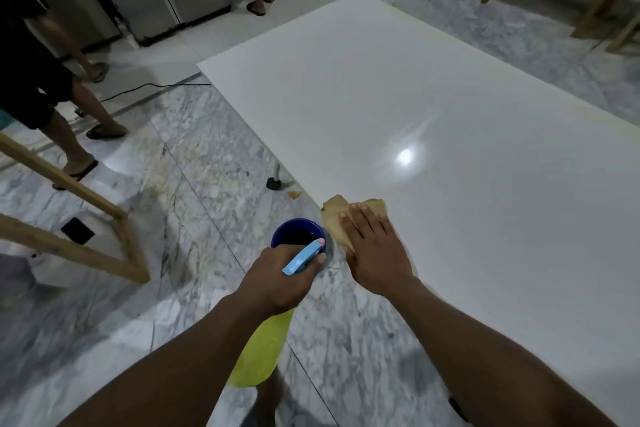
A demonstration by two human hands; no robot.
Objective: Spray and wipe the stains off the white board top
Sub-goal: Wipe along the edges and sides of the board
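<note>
Head: R hand [375,253] flat on cloth [334,215], L hand [280,277] grips sprayer [261,350].

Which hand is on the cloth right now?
The right hand, laid flat on the tan cloth at the edge of the white board; the left hand grips the spray bottle off the board.

Board top [433,107] seen in plain glossy white; cloth [337,220] in tan; spray bottle [260,352] coloured yellow-green at the body, sky blue at the head, pink at the tip; bucket [298,220] deep blue; floor [194,163] marbled grey and white, veined; wooden frames [69,248] pale brown
</note>
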